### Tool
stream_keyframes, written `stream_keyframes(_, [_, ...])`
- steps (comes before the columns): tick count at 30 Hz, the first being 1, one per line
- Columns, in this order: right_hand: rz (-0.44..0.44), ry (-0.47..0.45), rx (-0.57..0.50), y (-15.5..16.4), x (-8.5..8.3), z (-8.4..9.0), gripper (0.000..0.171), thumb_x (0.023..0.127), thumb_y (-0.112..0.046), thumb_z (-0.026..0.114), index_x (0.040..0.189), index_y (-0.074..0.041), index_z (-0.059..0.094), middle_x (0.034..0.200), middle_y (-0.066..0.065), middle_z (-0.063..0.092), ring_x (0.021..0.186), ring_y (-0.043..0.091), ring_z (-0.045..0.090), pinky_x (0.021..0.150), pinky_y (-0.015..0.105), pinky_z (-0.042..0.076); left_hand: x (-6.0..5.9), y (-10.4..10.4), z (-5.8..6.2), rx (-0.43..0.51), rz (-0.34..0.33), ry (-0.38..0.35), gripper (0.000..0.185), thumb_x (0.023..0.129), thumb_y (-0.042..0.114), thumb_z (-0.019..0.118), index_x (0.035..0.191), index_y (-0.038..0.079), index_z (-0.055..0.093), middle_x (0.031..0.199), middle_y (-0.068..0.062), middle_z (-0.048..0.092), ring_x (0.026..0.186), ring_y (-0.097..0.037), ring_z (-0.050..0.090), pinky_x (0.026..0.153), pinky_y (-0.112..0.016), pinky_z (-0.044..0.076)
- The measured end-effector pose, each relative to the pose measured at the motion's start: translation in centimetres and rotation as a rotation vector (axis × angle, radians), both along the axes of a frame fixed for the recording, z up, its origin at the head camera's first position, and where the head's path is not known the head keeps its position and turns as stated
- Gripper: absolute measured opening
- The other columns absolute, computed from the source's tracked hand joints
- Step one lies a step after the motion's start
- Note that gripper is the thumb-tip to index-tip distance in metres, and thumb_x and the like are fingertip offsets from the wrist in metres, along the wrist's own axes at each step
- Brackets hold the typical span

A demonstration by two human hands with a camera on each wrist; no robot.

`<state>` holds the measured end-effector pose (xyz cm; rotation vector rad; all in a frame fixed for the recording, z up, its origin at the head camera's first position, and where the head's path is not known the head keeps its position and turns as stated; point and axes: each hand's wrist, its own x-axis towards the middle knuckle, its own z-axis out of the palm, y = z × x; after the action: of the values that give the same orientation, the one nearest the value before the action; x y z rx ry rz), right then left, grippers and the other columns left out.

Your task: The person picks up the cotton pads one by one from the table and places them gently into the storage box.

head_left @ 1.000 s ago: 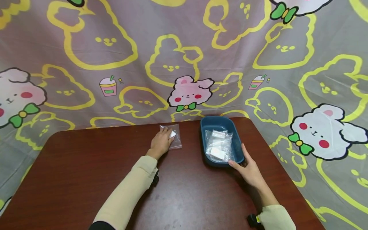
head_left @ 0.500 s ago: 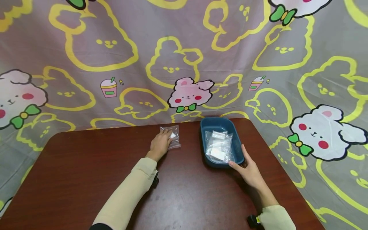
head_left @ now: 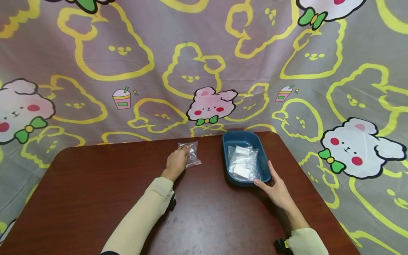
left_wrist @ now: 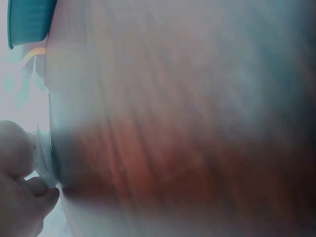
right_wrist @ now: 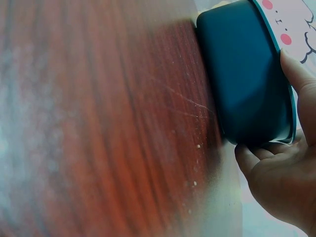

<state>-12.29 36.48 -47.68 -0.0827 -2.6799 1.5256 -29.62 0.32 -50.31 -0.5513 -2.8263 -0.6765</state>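
My left hand [head_left: 176, 163] pinches a clear zip bag [head_left: 192, 162] at the back of the table, and something small and white shows inside. In the left wrist view, thumb and fingertips [left_wrist: 48, 200] meet at the edge of the bag [left_wrist: 44, 160]. To the right stands a dark blue plastic bin [head_left: 243, 136], in which a few clear bags [head_left: 243, 163] with white pieces lie overlapping. My right hand [head_left: 278, 191] grips the bin's near right corner. The right wrist view has the thumb at the rim and the fingers [right_wrist: 247, 160] against the outer wall.
The brown wooden table [head_left: 204, 212] ends at the back against a curtain [head_left: 153, 81] printed with cartoon animals, which also runs along the right side. A dark device [head_left: 281, 245] sits at the right wrist, another at the left.
The left fingers, earlier laid over the bag, have drawn together on it, and the bag has bunched up and shifted slightly. The right hand and the bin have stayed put.
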Motion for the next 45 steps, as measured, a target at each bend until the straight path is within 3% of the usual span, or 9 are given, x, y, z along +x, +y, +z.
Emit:
stream_keyframes(5, [-0.005, -0.009, 0.006, -0.1, 0.0, 0.0, 0.100, 0.094, -0.030, 0.074, 0.162, -0.014, 0.004, 0.167, 0.012, 0.008, 0.148, 0.035, 0.025, 0.098, 0.008, 0.032, 0.2, -0.2, 0.0, 0.017, 0.009, 0.008, 0.030, 0.100, 0.016, 0.062, 0.129, 0.015, 0.070, 0.129, -0.013, 0.066, 0.093, -0.046, 0.068, 0.071, -0.057, 0.057])
stream_keyframes(13, [-0.008, -0.009, 0.016, -0.1, 0.0, 0.1, 0.099, 0.094, -0.031, 0.074, 0.162, -0.013, 0.004, 0.167, 0.012, 0.009, 0.148, 0.035, 0.023, 0.099, 0.009, 0.031, 0.3, -0.3, 0.7, 0.016, -0.010, 0.016, 0.031, 0.103, 0.017, 0.057, 0.132, 0.016, 0.068, 0.135, -0.010, 0.064, 0.101, -0.044, 0.067, 0.074, -0.058, 0.056])
stream_keyframes(19, [-0.006, -0.004, 0.010, -0.1, 0.0, 0.2, 0.099, 0.094, -0.030, 0.074, 0.162, -0.014, 0.004, 0.167, 0.012, 0.008, 0.148, 0.035, 0.023, 0.102, 0.012, 0.031, 0.4, 0.1, 1.8, 0.035, -0.025, 0.050, 0.032, 0.103, 0.016, 0.056, 0.133, 0.016, 0.067, 0.137, -0.009, 0.063, 0.116, -0.039, 0.063, 0.081, -0.058, 0.055])
stream_keyframes(25, [-0.001, 0.010, 0.001, -0.1, 0.0, 0.1, 0.099, 0.094, -0.028, 0.074, 0.162, -0.012, 0.005, 0.167, 0.013, 0.009, 0.147, 0.036, 0.024, 0.106, 0.020, 0.033, 0.8, 1.1, 3.8, 0.057, -0.058, 0.088, 0.032, 0.104, 0.015, 0.054, 0.133, 0.014, 0.068, 0.136, -0.009, 0.063, 0.125, -0.034, 0.059, 0.084, -0.058, 0.055])
stream_keyframes(35, [-0.008, 0.002, 0.004, -0.2, 0.0, 0.0, 0.099, 0.094, -0.029, 0.074, 0.162, -0.012, 0.004, 0.167, 0.015, 0.010, 0.146, 0.037, 0.027, 0.099, 0.009, 0.032, 1.8, 3.2, 6.6, 0.087, -0.120, 0.153, 0.031, 0.105, 0.015, 0.054, 0.133, 0.015, 0.067, 0.135, -0.007, 0.064, 0.128, -0.031, 0.057, 0.089, -0.053, 0.055])
stream_keyframes(45, [-0.006, 0.015, 0.002, -0.2, 0.1, 0.1, 0.099, 0.094, -0.028, 0.074, 0.162, -0.009, 0.005, 0.167, 0.016, 0.011, 0.145, 0.038, 0.028, 0.094, 0.004, 0.032, 2.3, 4.4, 7.4, 0.074, -0.136, 0.141, 0.032, 0.104, 0.012, 0.055, 0.134, 0.015, 0.066, 0.136, -0.007, 0.063, 0.128, -0.031, 0.057, 0.087, -0.053, 0.056])
